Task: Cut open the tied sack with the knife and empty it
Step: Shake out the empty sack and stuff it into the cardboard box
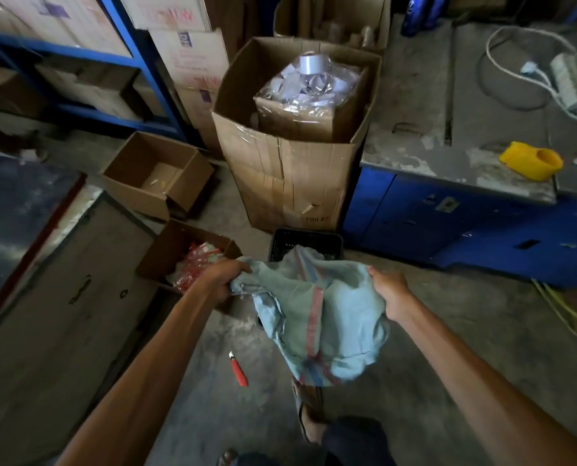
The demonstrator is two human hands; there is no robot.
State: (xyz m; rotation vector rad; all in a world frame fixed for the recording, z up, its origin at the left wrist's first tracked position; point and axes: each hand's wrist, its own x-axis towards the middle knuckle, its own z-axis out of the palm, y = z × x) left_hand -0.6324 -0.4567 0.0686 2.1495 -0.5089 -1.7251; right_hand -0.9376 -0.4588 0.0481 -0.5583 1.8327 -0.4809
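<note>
A pale green woven sack [314,311] with a red and blue stripe hangs limp between my hands, its far end draped over the rim of a black plastic crate [282,243]. My left hand [225,275] grips the sack's left edge. On the opposite edge, my right hand [389,290] holds it. A red utility knife [238,369] lies on the concrete floor below the sack, touched by neither hand.
A small cardboard box [159,260] with red and clear plastic scraps sits by my left hand. An open small box [136,176] and a tall carton [290,183] of wrapped goods stand behind. A blue workbench [448,216] is at right. My sandalled foot [309,422] is below.
</note>
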